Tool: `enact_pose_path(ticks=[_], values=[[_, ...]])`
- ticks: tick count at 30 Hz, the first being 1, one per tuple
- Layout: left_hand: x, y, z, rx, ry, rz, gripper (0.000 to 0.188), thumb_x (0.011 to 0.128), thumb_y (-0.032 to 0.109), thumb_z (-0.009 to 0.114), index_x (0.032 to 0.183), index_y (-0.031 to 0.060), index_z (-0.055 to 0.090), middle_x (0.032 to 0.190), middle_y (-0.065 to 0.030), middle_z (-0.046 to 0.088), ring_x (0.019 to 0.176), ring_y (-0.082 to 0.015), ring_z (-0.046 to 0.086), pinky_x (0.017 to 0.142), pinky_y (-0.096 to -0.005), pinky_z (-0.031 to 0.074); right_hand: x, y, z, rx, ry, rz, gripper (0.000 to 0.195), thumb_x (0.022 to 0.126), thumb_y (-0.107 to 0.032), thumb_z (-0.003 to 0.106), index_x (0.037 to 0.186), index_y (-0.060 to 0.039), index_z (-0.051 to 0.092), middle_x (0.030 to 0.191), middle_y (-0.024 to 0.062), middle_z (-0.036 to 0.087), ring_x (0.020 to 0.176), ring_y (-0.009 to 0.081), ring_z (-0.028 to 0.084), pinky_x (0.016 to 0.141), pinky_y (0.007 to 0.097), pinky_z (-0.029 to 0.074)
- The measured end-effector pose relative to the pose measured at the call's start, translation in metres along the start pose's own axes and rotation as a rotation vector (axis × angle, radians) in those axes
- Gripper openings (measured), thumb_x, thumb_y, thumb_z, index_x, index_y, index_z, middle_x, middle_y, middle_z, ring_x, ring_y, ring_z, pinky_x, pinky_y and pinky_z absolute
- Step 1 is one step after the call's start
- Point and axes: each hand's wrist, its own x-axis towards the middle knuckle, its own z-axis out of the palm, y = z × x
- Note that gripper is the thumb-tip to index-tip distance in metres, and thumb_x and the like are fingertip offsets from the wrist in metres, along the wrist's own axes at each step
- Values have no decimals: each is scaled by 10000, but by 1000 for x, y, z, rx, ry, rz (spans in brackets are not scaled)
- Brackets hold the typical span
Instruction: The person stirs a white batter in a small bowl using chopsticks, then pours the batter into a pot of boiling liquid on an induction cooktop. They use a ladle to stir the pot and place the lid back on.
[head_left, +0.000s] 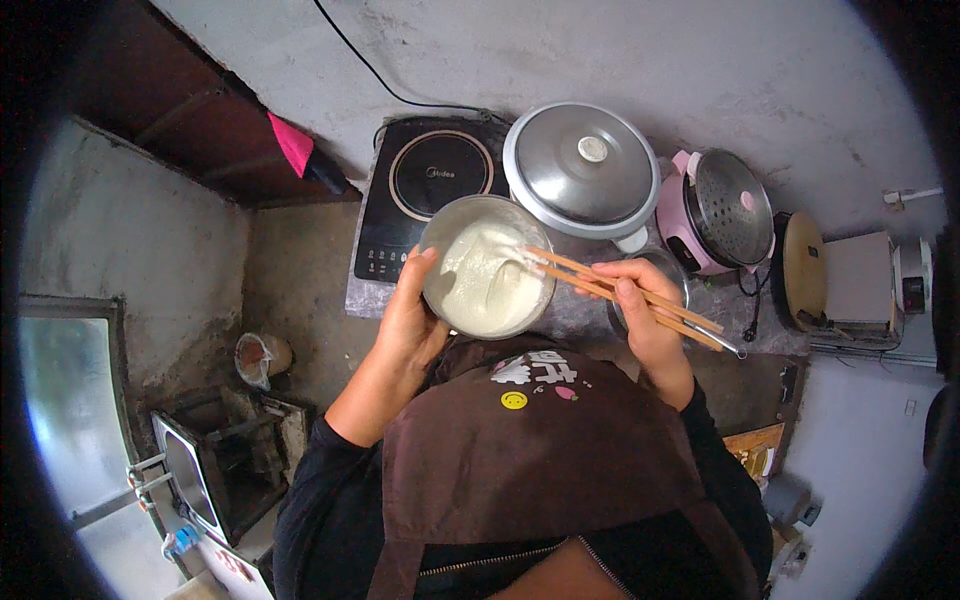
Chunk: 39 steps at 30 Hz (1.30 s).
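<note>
My left hand grips the side of a metal bowl, its thumb over the rim. The bowl is held before the apron, tilted towards me. Pale, thick batter spreads across its bottom, with a ridge on its surface. In my right hand are wooden chopsticks, their tips inside the bowl at its right side. A thin metal utensil with a ring at its end lies along the chopsticks in the same grip; its other end is hard to make out.
Behind the bowl sits a Midea induction cooktop. Right of it stand a lidded pan, a pink electric cooker and a round appliance. A glass-like bowl is partly hidden by my right hand. A bucket stands at floor level, left.
</note>
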Motion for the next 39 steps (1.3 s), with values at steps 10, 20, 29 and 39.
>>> enact_pose_path(ticks=[10, 20, 29, 39], values=[[0, -1, 1, 3, 6, -24, 531, 900, 394, 505, 1276, 21, 469, 1233, -152, 551, 1120, -266, 549, 983, -411, 429, -5, 0, -3, 210, -193, 120, 250, 971, -145, 443, 1025, 69, 560, 944, 197, 653, 872, 227, 653, 806, 338, 514], [1, 1, 3, -8, -19, 1, 494, 916, 354, 488, 1290, 35, 440, 1247, -146, 530, 1131, -261, 540, 981, -401, 435, -6, 5, -8, -146, -59, -5, 255, 970, -171, 455, 1008, 53, 571, 961, 175, 656, 872, 219, 656, 805, 319, 506], [3, -3, -2, -54, -60, -50, 471, 920, 326, 490, 1297, 54, 420, 1249, -134, 514, 1142, -249, 526, 967, -389, 447, -7, 8, -5, 170, -107, 61, 293, 981, -186, 432, 1048, 76, 546, 959, 202, 647, 890, 248, 657, 830, 347, 512], [4, -2, 1, 80, 52, 39, 547, 896, 407, 514, 1279, 20, 465, 1248, -152, 538, 1146, -267, 531, 982, -403, 428, -11, 5, -3, -109, -157, 67, 258, 969, -162, 449, 1038, 68, 544, 973, 202, 649, 885, 242, 653, 831, 353, 511]])
